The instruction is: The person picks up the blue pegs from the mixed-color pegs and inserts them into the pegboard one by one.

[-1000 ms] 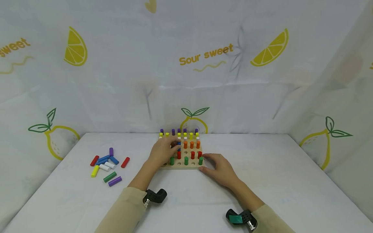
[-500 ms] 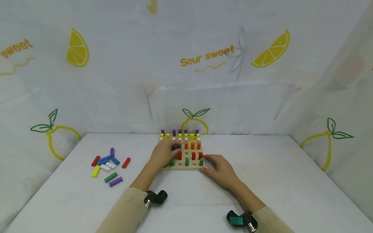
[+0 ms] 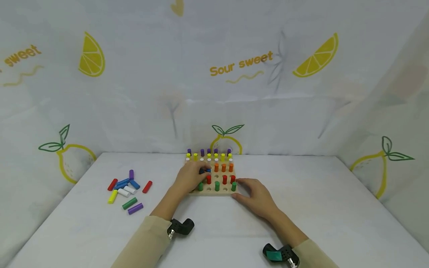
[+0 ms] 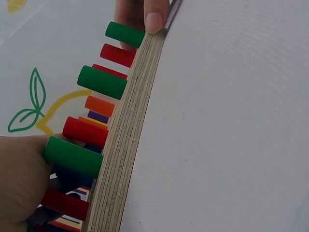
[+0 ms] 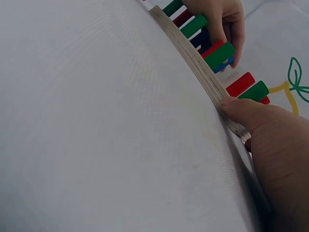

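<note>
A wooden pegboard [image 3: 219, 193] with rows of coloured pegs lies at the back middle of the table in the head view. Over its left part, my left hand [image 3: 188, 178] pinches a blue peg [image 3: 208, 170], which is tipped over sideways. The right wrist view shows the blue peg [image 5: 223, 65] at those fingertips, behind a green peg [image 5: 220, 56]. My right hand [image 3: 257, 196] grips the board's front right corner, thumb on the front edge and fingers along the side. Some pegs on the left are hidden by the left hand.
Loose pegs lie left of the board: a yellow peg [image 3: 112, 196], a green peg [image 3: 129, 203], a purple peg [image 3: 135, 209], a red peg [image 3: 147, 187] and several others. A white lemon-print cloth [image 3: 161, 111] hangs behind the table.
The blue peg in my left hand has gone from upright to tipped sideways. My right hand keeps its hold on the board's corner. The whole head view has shifted slightly.
</note>
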`<state>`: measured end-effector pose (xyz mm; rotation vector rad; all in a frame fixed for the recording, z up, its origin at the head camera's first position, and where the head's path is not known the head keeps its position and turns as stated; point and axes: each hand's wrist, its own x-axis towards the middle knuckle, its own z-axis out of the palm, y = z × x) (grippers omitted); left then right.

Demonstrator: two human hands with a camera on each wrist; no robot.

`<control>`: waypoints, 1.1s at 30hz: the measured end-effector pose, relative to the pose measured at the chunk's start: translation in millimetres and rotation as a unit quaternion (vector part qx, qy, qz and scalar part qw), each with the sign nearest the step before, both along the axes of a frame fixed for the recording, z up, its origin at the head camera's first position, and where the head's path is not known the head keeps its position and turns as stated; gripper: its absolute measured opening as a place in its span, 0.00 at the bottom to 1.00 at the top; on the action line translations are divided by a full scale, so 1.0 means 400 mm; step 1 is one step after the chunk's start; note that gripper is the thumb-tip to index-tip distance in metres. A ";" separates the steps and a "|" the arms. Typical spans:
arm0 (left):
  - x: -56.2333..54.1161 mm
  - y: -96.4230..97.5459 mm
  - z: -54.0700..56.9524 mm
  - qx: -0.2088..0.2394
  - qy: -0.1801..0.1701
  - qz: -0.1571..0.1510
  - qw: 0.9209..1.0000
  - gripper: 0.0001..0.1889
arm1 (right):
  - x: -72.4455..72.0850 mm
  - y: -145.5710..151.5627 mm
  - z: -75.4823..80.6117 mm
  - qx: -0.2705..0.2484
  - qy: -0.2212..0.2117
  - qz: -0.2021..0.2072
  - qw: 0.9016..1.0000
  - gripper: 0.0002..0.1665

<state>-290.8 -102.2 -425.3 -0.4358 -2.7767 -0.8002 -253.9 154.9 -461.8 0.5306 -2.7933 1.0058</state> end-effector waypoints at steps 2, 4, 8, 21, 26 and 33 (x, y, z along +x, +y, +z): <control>0.000 -0.001 0.001 -0.001 -0.004 -0.002 1.000 0.10 | 0.000 0.001 0.000 0.001 0.002 0.000 1.000 0.33; 0.002 -0.002 0.004 -0.002 -0.008 -0.003 1.000 0.10 | 0.000 0.001 0.000 0.001 0.002 0.000 1.000 0.33; 0.005 -0.007 0.013 -0.003 -0.014 -0.006 1.000 0.10 | -0.001 0.000 0.001 0.002 0.001 -0.001 1.000 0.34; 0.010 -0.026 0.027 0.010 -0.047 -0.003 0.999 0.12 | -0.007 -0.006 -0.001 0.002 0.006 0.009 1.000 0.34; 0.025 -0.042 0.058 0.026 -0.053 0.001 0.998 0.12 | -0.010 -0.004 -0.005 0.014 0.005 0.006 1.000 0.34; 0.047 -0.092 0.118 0.034 -0.054 0.013 0.998 0.14 | -0.007 0.000 -0.006 0.010 -0.001 -0.003 1.000 0.35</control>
